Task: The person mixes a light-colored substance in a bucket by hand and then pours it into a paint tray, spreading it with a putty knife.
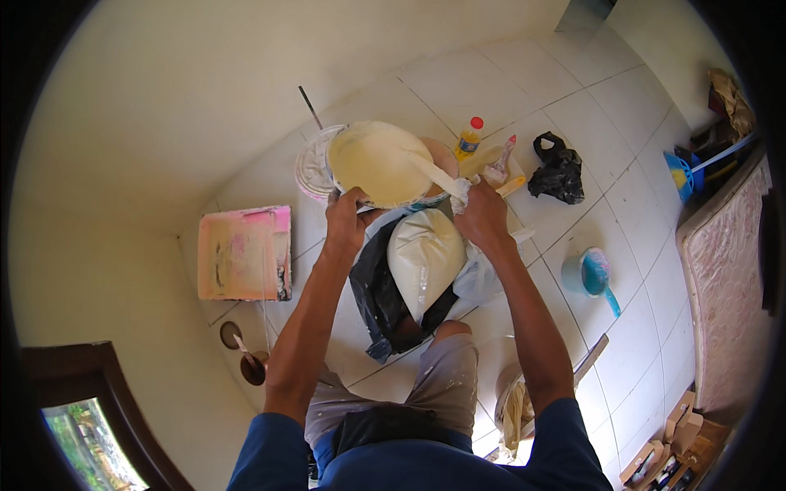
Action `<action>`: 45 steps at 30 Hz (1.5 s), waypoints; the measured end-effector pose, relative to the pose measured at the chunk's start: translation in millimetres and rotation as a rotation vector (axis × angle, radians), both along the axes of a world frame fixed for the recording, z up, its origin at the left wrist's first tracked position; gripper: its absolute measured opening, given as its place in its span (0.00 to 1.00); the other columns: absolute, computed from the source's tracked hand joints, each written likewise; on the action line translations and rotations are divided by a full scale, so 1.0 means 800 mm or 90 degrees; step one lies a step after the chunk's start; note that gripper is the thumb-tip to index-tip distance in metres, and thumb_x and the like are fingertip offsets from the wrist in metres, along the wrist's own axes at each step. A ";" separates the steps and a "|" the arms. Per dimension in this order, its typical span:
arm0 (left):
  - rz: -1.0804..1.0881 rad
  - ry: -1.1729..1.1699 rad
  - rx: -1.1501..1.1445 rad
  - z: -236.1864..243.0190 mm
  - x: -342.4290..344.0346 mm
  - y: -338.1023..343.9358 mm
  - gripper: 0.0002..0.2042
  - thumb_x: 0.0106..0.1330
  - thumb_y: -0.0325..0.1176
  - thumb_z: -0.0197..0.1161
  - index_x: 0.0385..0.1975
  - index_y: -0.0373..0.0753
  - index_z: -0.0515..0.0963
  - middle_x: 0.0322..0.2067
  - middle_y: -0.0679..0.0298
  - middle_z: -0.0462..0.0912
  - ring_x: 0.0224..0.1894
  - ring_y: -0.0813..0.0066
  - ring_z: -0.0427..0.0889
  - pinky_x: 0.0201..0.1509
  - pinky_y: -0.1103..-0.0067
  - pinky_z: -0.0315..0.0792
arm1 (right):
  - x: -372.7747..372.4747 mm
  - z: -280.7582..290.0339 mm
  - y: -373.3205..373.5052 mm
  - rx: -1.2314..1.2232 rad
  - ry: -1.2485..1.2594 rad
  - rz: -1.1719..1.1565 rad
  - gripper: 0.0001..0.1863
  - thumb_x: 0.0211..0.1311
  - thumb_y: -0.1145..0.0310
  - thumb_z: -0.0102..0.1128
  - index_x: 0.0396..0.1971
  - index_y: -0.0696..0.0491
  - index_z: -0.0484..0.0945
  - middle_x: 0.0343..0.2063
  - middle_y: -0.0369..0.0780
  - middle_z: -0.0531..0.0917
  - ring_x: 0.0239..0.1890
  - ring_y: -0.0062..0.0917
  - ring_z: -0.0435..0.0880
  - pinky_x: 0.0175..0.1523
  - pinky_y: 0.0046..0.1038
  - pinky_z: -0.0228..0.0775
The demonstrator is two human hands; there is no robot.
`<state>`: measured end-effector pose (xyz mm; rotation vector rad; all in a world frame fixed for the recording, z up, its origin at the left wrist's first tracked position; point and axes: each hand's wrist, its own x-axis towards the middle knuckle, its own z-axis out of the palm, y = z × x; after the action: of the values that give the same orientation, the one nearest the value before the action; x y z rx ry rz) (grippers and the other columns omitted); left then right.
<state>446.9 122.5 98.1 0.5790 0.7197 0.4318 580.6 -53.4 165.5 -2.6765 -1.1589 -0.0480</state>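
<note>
My left hand (pixel 348 219) is closed on the near rim of a round, cream-coated bucket lid or shallow container (pixel 372 164); which of the two I cannot tell. It is tilted up and partly covers an open bucket (pixel 443 155). My right hand (pixel 481 214) grips the near end of a flat, paint-coated scraper-like tool (pixel 434 173), whose far end lies against the cream surface. Close to my body, a bulging clear bag of white material (pixel 423 258) rests on a black plastic bag (pixel 381 303).
A pink-stained paint tray (pixel 244 254) lies left, beside the wall. A yellow bottle (pixel 470 139), a paintbrush (pixel 499 166) and a black bag (pixel 557 172) sit beyond my right hand. Farther right are a blue dipper (pixel 591 272) and a leaning mattress (pixel 725 270).
</note>
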 end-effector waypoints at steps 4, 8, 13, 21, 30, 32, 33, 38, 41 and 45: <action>-0.006 -0.044 -0.018 -0.001 -0.010 -0.013 0.17 0.51 0.25 0.51 0.42 0.28 0.66 0.39 0.53 0.72 0.42 0.62 0.75 0.47 0.64 0.76 | -0.003 0.009 -0.005 -0.043 0.038 -0.010 0.15 0.42 0.72 0.59 0.34 0.60 0.75 0.42 0.53 0.74 0.38 0.42 0.78 0.41 0.36 0.72; -0.007 -0.092 -0.075 -0.013 -0.021 -0.019 0.16 0.52 0.23 0.50 0.43 0.31 0.64 0.39 0.56 0.73 0.41 0.63 0.76 0.47 0.67 0.76 | -0.011 0.025 -0.015 -0.001 -0.014 0.025 0.17 0.43 0.71 0.59 0.37 0.59 0.75 0.41 0.52 0.75 0.37 0.41 0.78 0.40 0.36 0.72; -0.013 -0.159 -0.126 -0.018 -0.039 -0.032 0.18 0.52 0.21 0.48 0.45 0.35 0.63 0.39 0.58 0.73 0.39 0.65 0.77 0.45 0.69 0.76 | -0.034 0.059 -0.020 -0.016 0.020 0.011 0.19 0.42 0.73 0.58 0.39 0.57 0.75 0.39 0.50 0.75 0.38 0.42 0.77 0.42 0.38 0.70; -0.041 -0.149 -0.093 -0.006 -0.111 -0.062 0.16 0.53 0.24 0.50 0.42 0.28 0.69 0.41 0.56 0.76 0.43 0.65 0.77 0.49 0.71 0.74 | -0.122 0.086 -0.047 -0.052 0.113 0.058 0.19 0.39 0.74 0.59 0.38 0.54 0.76 0.35 0.48 0.76 0.37 0.43 0.76 0.42 0.38 0.69; -0.010 -0.152 -0.143 -0.027 -0.224 -0.088 0.23 0.52 0.23 0.50 0.51 0.37 0.59 0.43 0.57 0.73 0.42 0.63 0.78 0.42 0.71 0.78 | -0.218 0.052 -0.051 -0.043 0.032 0.141 0.19 0.37 0.76 0.58 0.37 0.55 0.78 0.36 0.50 0.76 0.36 0.44 0.77 0.41 0.38 0.70; 0.001 -0.161 -0.146 -0.036 -0.250 -0.089 0.23 0.52 0.24 0.51 0.51 0.38 0.60 0.42 0.58 0.73 0.41 0.65 0.78 0.41 0.72 0.78 | -0.242 0.051 -0.055 -0.060 0.059 0.162 0.19 0.35 0.75 0.59 0.36 0.57 0.77 0.39 0.51 0.75 0.36 0.43 0.77 0.42 0.37 0.71; 0.012 -0.160 -0.145 -0.040 -0.264 -0.088 0.23 0.52 0.24 0.51 0.51 0.38 0.60 0.42 0.58 0.73 0.41 0.65 0.78 0.41 0.72 0.78 | -0.253 0.054 -0.053 -0.075 0.086 0.176 0.20 0.34 0.75 0.59 0.35 0.60 0.76 0.41 0.53 0.74 0.37 0.43 0.78 0.43 0.35 0.72; 0.033 -0.108 -0.111 -0.058 -0.327 -0.082 0.17 0.53 0.26 0.52 0.45 0.32 0.68 0.42 0.60 0.75 0.44 0.71 0.75 0.50 0.74 0.72 | -0.287 0.034 -0.027 -0.062 0.075 0.199 0.21 0.32 0.75 0.61 0.35 0.60 0.76 0.41 0.54 0.74 0.36 0.43 0.79 0.42 0.36 0.72; 0.080 -0.113 -0.115 -0.067 -0.353 -0.073 0.17 0.54 0.27 0.51 0.45 0.32 0.68 0.42 0.60 0.75 0.43 0.70 0.75 0.50 0.76 0.72 | -0.312 0.015 -0.007 -0.072 0.085 0.258 0.20 0.37 0.75 0.57 0.38 0.55 0.77 0.36 0.51 0.77 0.34 0.44 0.77 0.39 0.37 0.72; 0.130 -0.110 -0.110 -0.082 -0.396 -0.052 0.16 0.54 0.26 0.51 0.44 0.32 0.67 0.42 0.59 0.74 0.43 0.69 0.76 0.49 0.76 0.73 | -0.342 0.004 0.041 -0.060 0.057 0.268 0.15 0.38 0.75 0.57 0.33 0.56 0.77 0.33 0.50 0.76 0.33 0.44 0.77 0.37 0.38 0.71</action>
<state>129.9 80.9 32.7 0.3026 0.6445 0.5948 307.4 -20.8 168.9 -2.4210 -1.7019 0.1963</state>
